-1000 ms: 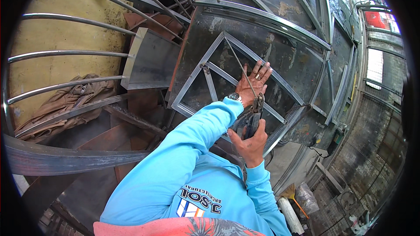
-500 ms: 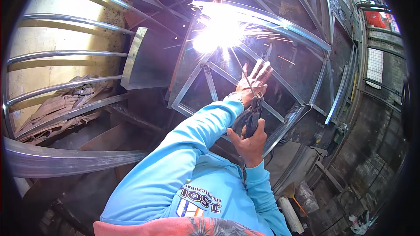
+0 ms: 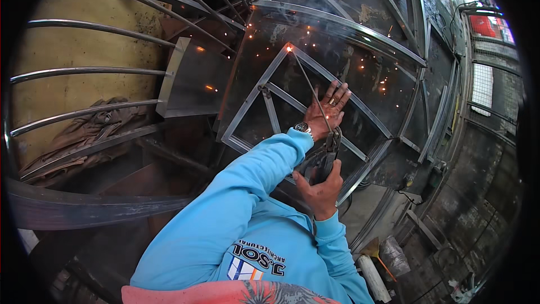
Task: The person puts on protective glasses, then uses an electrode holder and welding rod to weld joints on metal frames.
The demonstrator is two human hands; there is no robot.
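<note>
My right hand [image 3: 323,191] grips a black welding electrode holder [image 3: 322,163], its jaws clamping a thin welding rod [image 3: 309,80]. The rod reaches up and left past my left hand, its glowing orange tip at the upper corner of a grey steel frame [image 3: 368,116]. My left hand [image 3: 327,110], fingers stretched out, rests at the frame's right bar, with a watch [image 3: 302,128] on its wrist. Crossbars run inside the frame, which lies on a dark metal surface [image 3: 275,25]. Small orange sparks are scattered around the corner, and faint smoke drifts above.
Curved metal bars [image 3: 84,71] of a railing fan out at the left, beside a sheet-metal box [image 3: 197,79]. Crumpled brown cloth [image 3: 84,135] lies below them. A long steel bar [image 3: 343,22] crosses beyond the frame. Mesh panels [image 3: 482,87] stand at the right.
The blinding white arc at the frame's corner has gone out, leaving a glowing rod tip and scattered sparks. Both hands have stayed nearly in place.
</note>
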